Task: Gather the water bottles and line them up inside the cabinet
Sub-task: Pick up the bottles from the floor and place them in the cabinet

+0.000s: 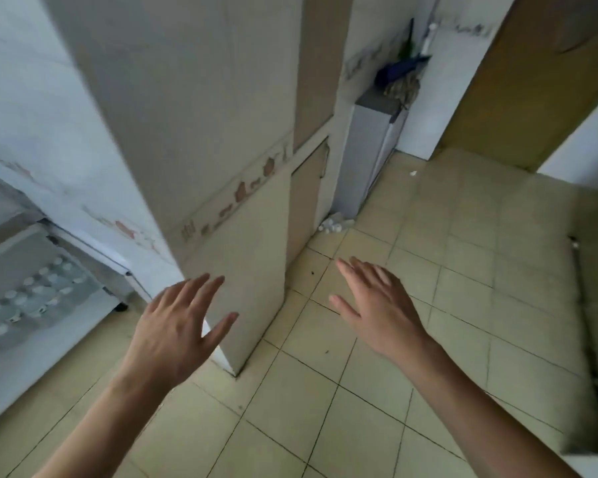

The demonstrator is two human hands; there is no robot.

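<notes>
Several clear water bottles with white caps point(32, 298) stand in rows inside the low cabinet point(0, 236) at the far left. A small heap of more bottles point(335, 225) lies on the floor by the foot of a grey unit, well ahead of me. My left hand point(173, 326) is stretched forward with straight, spread fingers and holds nothing. My right hand point(377, 305) reaches forward over the floor tiles, also flat and empty. Both hands are far from either group of bottles.
A tiled wall corner point(256, 305) juts out between my hands. A tall grey unit point(366, 150) with a mop head and blue object on top stands at the back. A brown door point(532, 81) is at the right, and a tile step edge point(584, 339) runs along the right side.
</notes>
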